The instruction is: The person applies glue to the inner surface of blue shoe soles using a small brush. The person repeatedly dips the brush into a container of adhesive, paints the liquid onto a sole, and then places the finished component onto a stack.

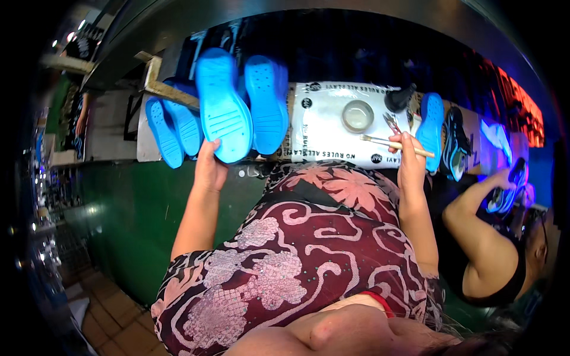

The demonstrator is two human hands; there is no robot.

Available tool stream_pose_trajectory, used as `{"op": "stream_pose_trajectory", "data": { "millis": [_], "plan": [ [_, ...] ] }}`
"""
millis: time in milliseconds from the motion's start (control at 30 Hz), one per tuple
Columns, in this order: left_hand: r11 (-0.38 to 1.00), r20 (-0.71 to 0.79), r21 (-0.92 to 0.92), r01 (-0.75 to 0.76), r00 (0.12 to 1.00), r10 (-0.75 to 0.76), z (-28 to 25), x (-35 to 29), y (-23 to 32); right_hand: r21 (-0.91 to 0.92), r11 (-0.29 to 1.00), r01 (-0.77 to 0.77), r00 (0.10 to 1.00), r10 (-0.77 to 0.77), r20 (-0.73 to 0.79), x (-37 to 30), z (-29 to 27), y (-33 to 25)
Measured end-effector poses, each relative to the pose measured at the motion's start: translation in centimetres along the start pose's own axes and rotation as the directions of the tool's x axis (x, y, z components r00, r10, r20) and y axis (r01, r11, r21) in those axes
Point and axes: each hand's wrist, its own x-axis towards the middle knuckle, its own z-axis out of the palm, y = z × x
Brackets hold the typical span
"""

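Here, at a crowded workbench, grasping the near end of a blue sole (pixel 224 101) in the left hand (pixel 211 172), with the thumb on its grooved face and the other fingers mostly hidden, in front of more blue soles (pixel 265 113). Pinching a pale-handled brush (pixel 385 142) in the right hand (pixel 409 163), with bristles pointing left, near a round bowl (pixel 357 129) on a printed white sheet (pixel 326 141). Working beside a dark bottle (pixel 401 99) with a pointed spout and, farther right, near another blue sole (pixel 430 127) and a dark shoe (pixel 456 145). Sitting close to a co-worker (pixel 490 243) at far right, with a hand at a blue-and-dark shoe (pixel 503 200).
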Motion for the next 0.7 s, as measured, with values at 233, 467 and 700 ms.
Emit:
{"op": "stream_pose_trajectory", "data": {
  "millis": [233,467,700],
  "plan": [
    [0.885,0.212,0.398,-0.241,0.963,0.167,7.2,0.6,-5.3,0.123,0.991,0.057,0.998,-0.059,0.008,-0.8,0.2,-2.7],
    [0.758,0.465,0.383,-0.527,0.819,0.334,13.8,0.8,-5.9,-0.296,0.717,0.631,0.772,-0.544,0.327,-2.0,1.6,-5.9],
    [0.746,0.497,0.37,-0.554,0.796,0.344,15.7,0.1,-5.9,-0.428,0.571,0.701,0.713,-0.555,0.428,-1.9,2.2,-5.6]
  ]
}}
